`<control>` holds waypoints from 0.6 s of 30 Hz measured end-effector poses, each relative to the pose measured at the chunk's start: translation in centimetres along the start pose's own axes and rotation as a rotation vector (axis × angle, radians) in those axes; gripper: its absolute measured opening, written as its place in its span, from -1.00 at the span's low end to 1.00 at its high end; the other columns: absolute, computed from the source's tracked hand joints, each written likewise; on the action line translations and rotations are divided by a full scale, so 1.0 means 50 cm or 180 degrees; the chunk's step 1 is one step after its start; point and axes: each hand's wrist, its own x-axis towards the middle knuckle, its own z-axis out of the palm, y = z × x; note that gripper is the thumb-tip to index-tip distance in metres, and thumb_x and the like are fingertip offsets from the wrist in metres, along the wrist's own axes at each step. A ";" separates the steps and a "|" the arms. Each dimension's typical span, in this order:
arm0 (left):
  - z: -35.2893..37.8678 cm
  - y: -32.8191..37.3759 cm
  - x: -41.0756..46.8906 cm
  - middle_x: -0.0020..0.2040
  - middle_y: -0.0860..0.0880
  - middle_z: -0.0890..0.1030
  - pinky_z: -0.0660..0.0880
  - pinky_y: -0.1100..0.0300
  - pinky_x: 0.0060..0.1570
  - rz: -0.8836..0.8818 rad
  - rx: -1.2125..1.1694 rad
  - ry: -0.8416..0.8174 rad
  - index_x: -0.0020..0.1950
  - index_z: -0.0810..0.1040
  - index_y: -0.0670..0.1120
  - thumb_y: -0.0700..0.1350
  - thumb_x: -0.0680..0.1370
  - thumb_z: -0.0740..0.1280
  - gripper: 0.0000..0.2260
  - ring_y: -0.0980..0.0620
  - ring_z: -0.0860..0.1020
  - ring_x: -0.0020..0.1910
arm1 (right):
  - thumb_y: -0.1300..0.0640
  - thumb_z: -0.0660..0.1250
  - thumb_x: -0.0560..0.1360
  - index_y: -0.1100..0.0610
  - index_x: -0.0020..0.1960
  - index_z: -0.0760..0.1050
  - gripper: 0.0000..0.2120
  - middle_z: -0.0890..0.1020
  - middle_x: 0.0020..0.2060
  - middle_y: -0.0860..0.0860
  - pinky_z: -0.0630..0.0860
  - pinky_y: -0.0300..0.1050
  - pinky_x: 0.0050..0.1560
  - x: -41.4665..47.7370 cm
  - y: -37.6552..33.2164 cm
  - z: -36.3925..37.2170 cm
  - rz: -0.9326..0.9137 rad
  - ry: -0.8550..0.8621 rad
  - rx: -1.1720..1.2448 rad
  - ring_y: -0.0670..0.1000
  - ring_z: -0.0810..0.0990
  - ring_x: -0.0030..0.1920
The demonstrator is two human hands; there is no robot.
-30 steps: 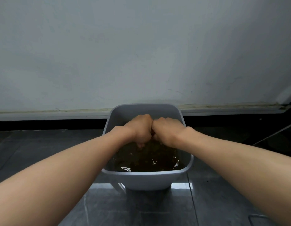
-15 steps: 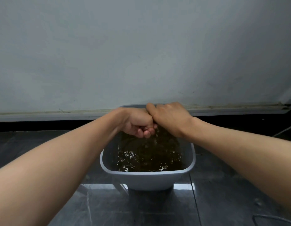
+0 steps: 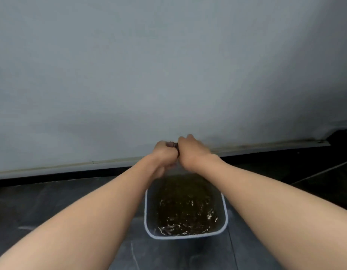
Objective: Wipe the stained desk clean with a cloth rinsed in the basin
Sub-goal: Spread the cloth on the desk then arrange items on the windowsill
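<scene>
A grey square basin (image 3: 185, 236) stands on the dark floor, filled with murky brown, rippling water. Both fists are pressed together above its far side, clear of the water. My left hand (image 3: 165, 154) and my right hand (image 3: 192, 152) each grip an end of a dark cloth (image 3: 172, 145). Only a small bunched bit of the cloth shows between the knuckles; the rest is hidden inside the fists. The desk is out of view.
A pale grey wall (image 3: 168, 65) rises just behind the basin, with a light skirting strip (image 3: 71, 165) along its foot. Dark floor tiles (image 3: 42, 201) surround the basin. A dark object (image 3: 342, 137) sits at the far right by the wall.
My hands have risen from the water to well above the basin, still held together on the cloth. The water surface ripples more. The camera view has tilted and shifted.
</scene>
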 end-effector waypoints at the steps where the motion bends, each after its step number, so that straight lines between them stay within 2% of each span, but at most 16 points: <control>1: -0.004 0.044 -0.027 -0.29 -0.15 0.54 0.46 0.16 -0.34 -0.0037 -0.0275 -0.0064 -0.08 0.52 -0.21 -0.38 0.56 0.20 -0.85 -0.02 0.48 -0.37 | 0.10 0.31 0.58 0.18 0.30 0.39 -0.67 0.39 0.22 0.16 0.46 0.09 0.13 -0.010 -0.011 -0.043 0.0057 0.0044 0.0080 0.24 0.50 0.20; 4: -0.026 0.198 -0.111 -0.29 -0.06 0.55 0.49 0.21 -0.36 -0.0246 -0.0972 -0.0244 -0.16 0.50 -0.09 -0.31 0.57 0.16 -0.79 0.03 0.49 -0.34 | 0.11 0.32 0.56 0.18 0.26 0.40 -0.69 0.41 0.21 0.17 0.47 0.10 0.15 -0.062 -0.045 -0.208 0.0242 0.0146 0.0293 0.26 0.50 0.20; 7: -0.051 0.357 -0.198 -0.37 -0.03 0.48 0.43 0.20 -0.31 -0.0486 -0.1479 -0.0510 -0.29 0.42 -0.09 -0.30 0.51 0.09 -0.77 0.01 0.44 -0.33 | 0.18 0.28 0.55 0.18 0.26 0.43 -0.71 0.46 0.21 0.17 0.48 0.05 0.11 -0.131 -0.064 -0.383 0.0474 0.0127 0.0342 0.26 0.53 0.21; 10: -0.067 0.565 -0.313 -0.36 -0.05 0.52 0.45 0.19 -0.29 -0.0526 -0.1490 -0.0644 -0.20 0.47 -0.12 -0.19 0.54 0.17 -0.85 0.00 0.49 -0.35 | 0.20 0.29 0.53 0.16 0.17 0.46 -0.78 0.55 0.14 0.14 0.46 -0.01 -0.05 -0.237 -0.070 -0.601 0.0722 0.0166 0.0457 0.23 0.57 0.14; 13: -0.052 0.763 -0.442 -0.36 -0.07 0.55 0.51 0.16 -0.29 -0.0347 -0.1410 -0.0875 -0.16 0.51 -0.14 -0.21 0.53 0.21 -0.88 -0.02 0.55 -0.36 | 0.14 0.35 0.52 0.11 0.04 0.37 -0.82 0.52 0.13 0.13 0.42 0.00 -0.08 -0.356 -0.059 -0.804 0.1026 0.0357 0.0567 0.22 0.55 0.15; 16: -0.013 0.924 -0.576 -0.29 -0.10 0.56 0.54 0.13 -0.20 -0.0113 -0.1172 -0.1209 -0.17 0.55 -0.14 -0.22 0.53 0.22 -0.85 -0.04 0.55 -0.30 | 0.11 0.40 0.49 0.09 -0.20 0.26 -0.70 0.54 0.04 0.16 0.34 -0.06 -0.11 -0.488 -0.042 -0.974 0.1288 0.0592 0.0691 0.22 0.56 0.13; 18: 0.031 1.017 -0.674 -0.27 -0.10 0.56 0.55 0.13 -0.18 0.0060 -0.0999 -0.1487 -0.17 0.55 -0.14 -0.22 0.54 0.24 -0.87 -0.03 0.54 -0.32 | 0.10 0.42 0.49 0.04 -0.27 0.23 -0.64 0.56 -0.03 0.16 0.32 -0.09 -0.15 -0.596 -0.014 -1.076 0.1416 0.0691 0.0704 0.21 0.57 0.08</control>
